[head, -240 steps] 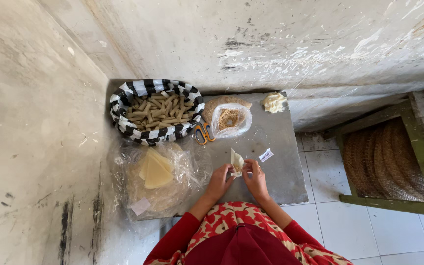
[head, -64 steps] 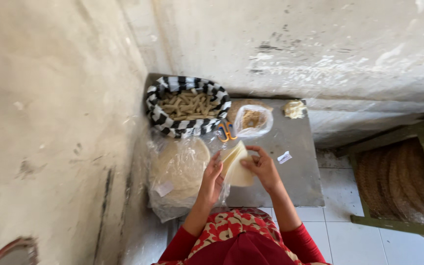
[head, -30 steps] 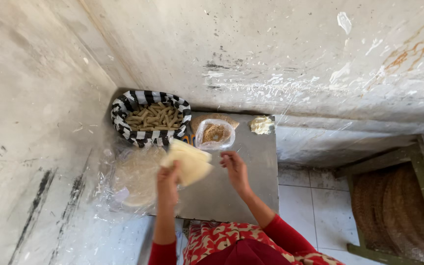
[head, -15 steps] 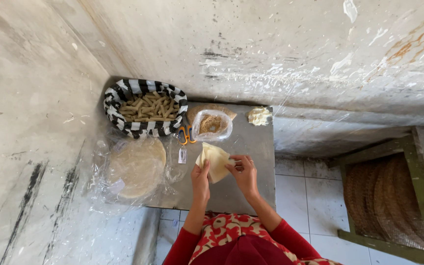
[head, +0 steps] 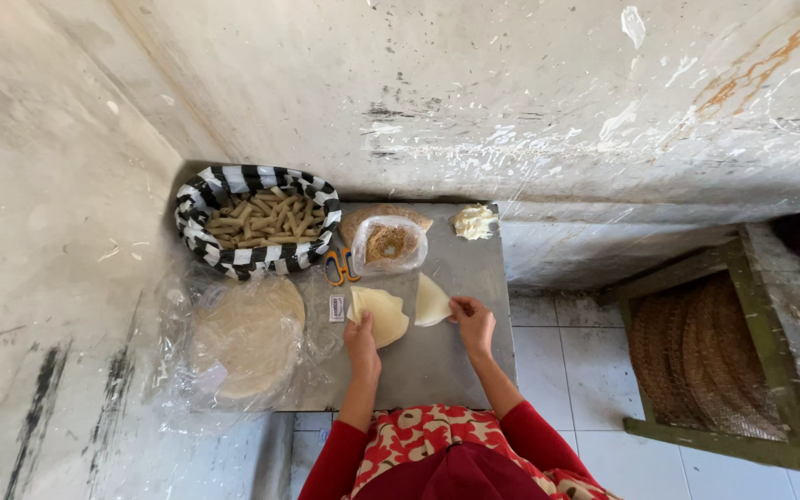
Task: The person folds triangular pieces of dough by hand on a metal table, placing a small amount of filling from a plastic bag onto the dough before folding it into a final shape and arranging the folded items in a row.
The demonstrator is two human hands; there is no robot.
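Two pale pieces of thin wrapper lie on a grey table (head: 474,278). My left hand (head: 361,339) rests on the larger piece (head: 380,312), its fingers on the near edge. My right hand (head: 472,319) pinches the right edge of the smaller wedge-shaped piece (head: 431,301). The two pieces lie apart with a small gap between them. A round stack of wrappers (head: 247,335) in clear plastic sits at the table's left end.
A black-and-white checked basket (head: 198,196) of rolled sticks stands at the back left. Beside it are orange-handled scissors (head: 336,268), a clear bag of brown filling (head: 389,243) and a pale lump (head: 473,222). Walls close the back and left. A wooden frame (head: 722,361) stands right.
The single wrapper held between both hands is now two pieces, spread apart on the table. Earlier my left hand lifted it from the stack at the left.
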